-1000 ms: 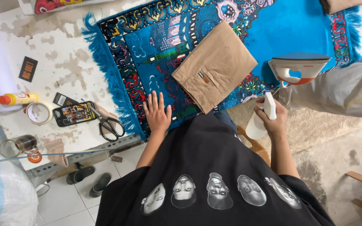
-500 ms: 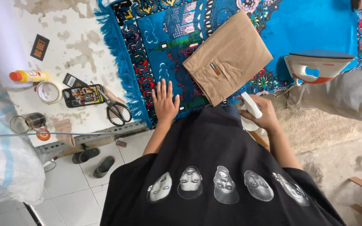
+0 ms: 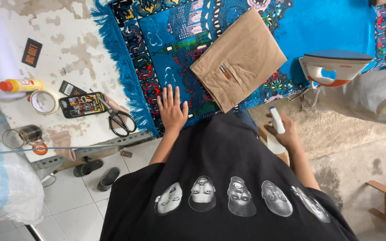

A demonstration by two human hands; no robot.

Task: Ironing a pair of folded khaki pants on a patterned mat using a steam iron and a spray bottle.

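Observation:
My left hand (image 3: 171, 110) lies flat on the near edge of a blue patterned rug (image 3: 336, 27), fingers spread, holding nothing. My right hand (image 3: 284, 133) is closed on a white spray bottle (image 3: 277, 120) with a blue tip, held off the rug's near edge, close to my body. A folded tan garment (image 3: 240, 58) lies on the rug just beyond both hands. To its right, a white and orange iron (image 3: 336, 67) rests on the rug.
Left of the rug on the worn white table (image 3: 77, 49) lie scissors (image 3: 119, 118), a dark patterned card (image 3: 82, 105), a tape roll (image 3: 43, 101), an orange-capped bottle (image 3: 21, 85) and a metal cup (image 3: 21, 136). Sandals (image 3: 95, 172) lie on the floor. A pale sack (image 3: 371, 98) sits at the right.
My right hand has drawn the spray bottle slightly nearer my body and tilted it. My left hand stays flat on the rug. The view has shifted a little.

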